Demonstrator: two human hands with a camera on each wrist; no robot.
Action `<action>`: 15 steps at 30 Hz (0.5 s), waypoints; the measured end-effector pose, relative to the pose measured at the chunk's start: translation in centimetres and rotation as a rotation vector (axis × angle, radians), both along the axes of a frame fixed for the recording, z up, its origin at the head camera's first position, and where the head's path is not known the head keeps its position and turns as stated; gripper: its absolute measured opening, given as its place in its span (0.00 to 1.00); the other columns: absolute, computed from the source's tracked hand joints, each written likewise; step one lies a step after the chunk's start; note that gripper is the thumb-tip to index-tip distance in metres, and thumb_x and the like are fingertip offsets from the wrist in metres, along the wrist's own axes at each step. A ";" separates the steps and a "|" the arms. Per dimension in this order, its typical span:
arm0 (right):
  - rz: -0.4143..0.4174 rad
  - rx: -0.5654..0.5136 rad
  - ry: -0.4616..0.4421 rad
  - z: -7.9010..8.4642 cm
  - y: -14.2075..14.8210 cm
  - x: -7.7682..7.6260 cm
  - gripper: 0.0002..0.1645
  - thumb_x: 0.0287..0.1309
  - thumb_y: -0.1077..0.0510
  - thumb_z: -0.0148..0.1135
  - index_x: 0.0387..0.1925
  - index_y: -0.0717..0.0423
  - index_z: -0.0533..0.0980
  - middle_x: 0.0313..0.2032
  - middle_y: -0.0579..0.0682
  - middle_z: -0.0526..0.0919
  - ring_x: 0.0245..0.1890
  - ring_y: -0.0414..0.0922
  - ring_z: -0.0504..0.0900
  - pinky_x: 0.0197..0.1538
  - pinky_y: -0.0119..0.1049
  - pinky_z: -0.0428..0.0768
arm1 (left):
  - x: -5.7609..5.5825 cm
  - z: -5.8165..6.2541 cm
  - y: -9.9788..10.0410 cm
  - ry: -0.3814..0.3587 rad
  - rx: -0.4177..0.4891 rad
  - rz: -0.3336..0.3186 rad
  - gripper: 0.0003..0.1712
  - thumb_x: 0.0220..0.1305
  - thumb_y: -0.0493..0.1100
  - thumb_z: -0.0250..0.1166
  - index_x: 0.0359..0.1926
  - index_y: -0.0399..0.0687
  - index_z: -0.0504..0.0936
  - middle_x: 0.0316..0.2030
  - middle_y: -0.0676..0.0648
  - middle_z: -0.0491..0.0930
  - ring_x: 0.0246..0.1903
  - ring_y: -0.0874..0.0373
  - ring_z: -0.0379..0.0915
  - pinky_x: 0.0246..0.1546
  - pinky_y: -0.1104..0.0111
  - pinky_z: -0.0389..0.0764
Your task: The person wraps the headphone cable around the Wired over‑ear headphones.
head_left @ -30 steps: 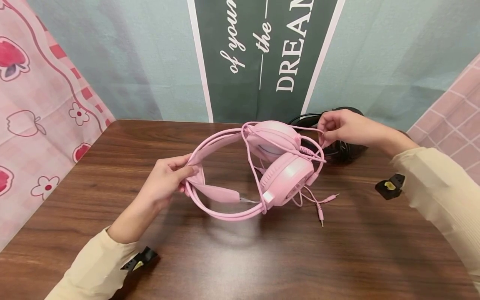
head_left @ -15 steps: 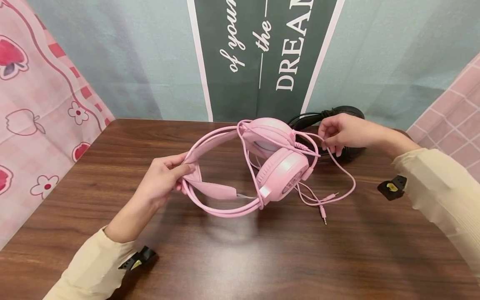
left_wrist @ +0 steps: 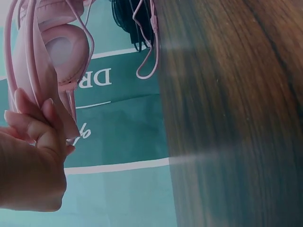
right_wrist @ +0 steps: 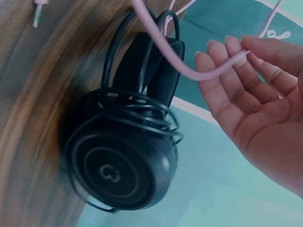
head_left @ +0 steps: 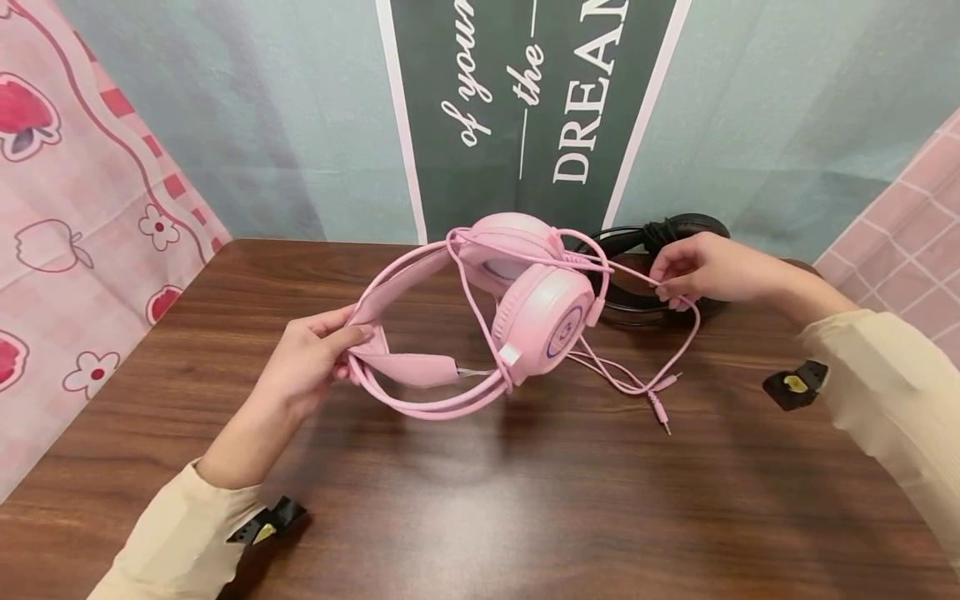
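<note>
My left hand [head_left: 306,358] grips the top of the headband of a pair of pink headphones [head_left: 546,321], holding them tilted over the table. In the left wrist view its fingers wrap the band near an ear cup [left_wrist: 64,52]. To the right, my right hand [head_left: 708,268] pinches the pink cable [head_left: 633,272] between thumb and fingertips; the right wrist view shows the cable [right_wrist: 165,52] crossing those fingers. Part of the cable loops over the ear cups and headband. Two plugs [head_left: 660,412] at its end hang near the tabletop; whether they touch it is unclear.
Black headphones [head_left: 626,304], their cord wound round them, lie at the table's back right behind my right hand. The brown wooden table [head_left: 450,517] meets a teal curtain [head_left: 300,125] with printed lettering. A pink patterned cloth [head_left: 90,250] hangs at the left.
The pink headphones and my left hand have shifted left and slightly up. My right hand has moved a little right and down, with a length of cable drawn out from the ear cups.
</note>
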State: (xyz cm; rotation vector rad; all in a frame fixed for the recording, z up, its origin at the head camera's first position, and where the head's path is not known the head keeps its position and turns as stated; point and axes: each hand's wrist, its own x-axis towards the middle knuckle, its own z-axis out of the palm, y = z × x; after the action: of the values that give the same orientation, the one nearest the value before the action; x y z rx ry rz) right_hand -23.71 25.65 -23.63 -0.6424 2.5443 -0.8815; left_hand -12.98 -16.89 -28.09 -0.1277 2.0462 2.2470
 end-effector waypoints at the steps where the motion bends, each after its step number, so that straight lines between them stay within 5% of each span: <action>1: -0.001 -0.014 0.001 -0.1 0.3 0.1 0.04 0.56 0.71 0.54 0.34 0.69 0.73 0.25 0.56 0.78 0.23 0.44 0.77 0.27 0.37 0.81 | 0.0 0.0 -0.1 -0.009 0.025 0.005 0.28 0.59 0.30 0.58 0.60 0.26 0.63 0.19 0.50 0.77 0.08 0.67 0.66 0.08 0.82 0.67; 4: -0.008 -0.072 -0.008 -0.7 1.3 0.2 0.05 0.56 0.70 0.55 0.36 0.70 0.74 0.25 0.53 0.79 0.23 0.44 0.78 0.28 0.38 0.82 | 0.0 0.0 -0.6 -0.031 0.105 0.019 0.23 0.59 0.30 0.58 0.56 0.31 0.69 0.19 0.49 0.77 0.09 0.66 0.68 0.08 0.82 0.68; 9: -0.020 -0.191 -0.017 -1.5 2.5 0.5 0.06 0.56 0.70 0.57 0.36 0.66 0.75 0.26 0.49 0.81 0.25 0.45 0.81 0.31 0.38 0.82 | 0.0 -0.3 -1.3 -0.041 0.199 0.043 0.12 0.59 0.28 0.57 0.35 0.48 0.81 0.18 0.48 0.78 0.10 0.65 0.69 0.08 0.82 0.68; 15: 0.023 -0.383 -0.030 -2.3 2.9 0.8 0.08 0.58 0.72 0.51 0.35 0.61 0.75 0.29 0.51 0.81 0.29 0.46 0.83 0.35 0.39 0.82 | 0.0 -0.5 -1.5 -0.047 0.195 0.048 0.11 0.59 0.29 0.57 0.43 0.39 0.76 0.19 0.48 0.77 0.10 0.65 0.69 0.08 0.82 0.68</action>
State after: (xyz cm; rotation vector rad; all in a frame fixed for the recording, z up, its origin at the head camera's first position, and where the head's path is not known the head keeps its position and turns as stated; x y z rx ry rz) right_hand -22.93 28.51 -25.95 -0.7588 2.3522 -1.3759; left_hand -12.96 -18.35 -28.62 -0.2131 1.8081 2.4323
